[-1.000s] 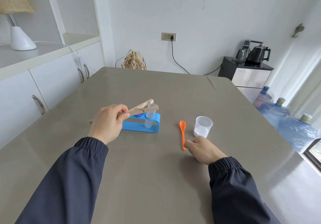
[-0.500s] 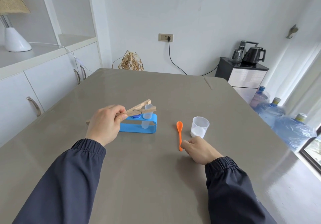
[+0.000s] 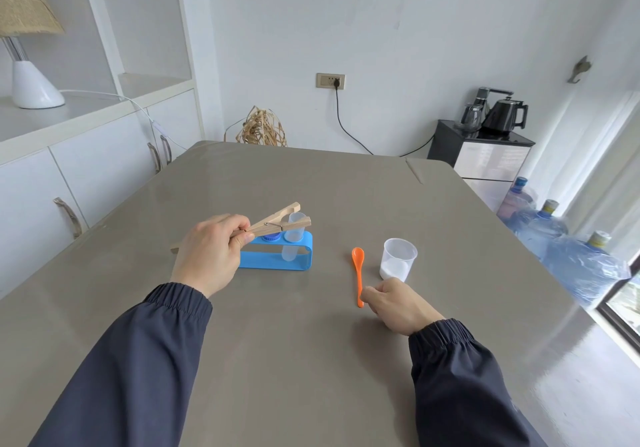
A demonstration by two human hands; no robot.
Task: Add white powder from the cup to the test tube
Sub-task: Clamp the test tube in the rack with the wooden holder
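Note:
A clear test tube [image 3: 293, 238] stands upright in a blue rack [image 3: 277, 260] on the grey table [image 3: 311, 360]. My left hand [image 3: 211, 252] grips a wooden clamp [image 3: 277, 223] whose open jaws lie on either side of the tube's mouth. To the right, a clear plastic cup [image 3: 398, 263] holds white powder at its bottom. An orange spoon [image 3: 358, 273] lies on the table to the left of the cup, bowl pointing away. My right hand [image 3: 394, 304] rests on the table with its curled fingertips at the spoon's handle end.
A blue cap [image 3: 271, 237] sits in the rack's other hole, left of the tube. Off the table's right edge stand large water bottles [image 3: 568, 256] and a dark cabinet with kettles [image 3: 485, 155]. White cupboards [image 3: 86, 169] run along the left.
The clamp's jaws stay at the tube's mouth. My right hand stays by the spoon's handle end, fingers closing in on it. The camera view shifted slightly.

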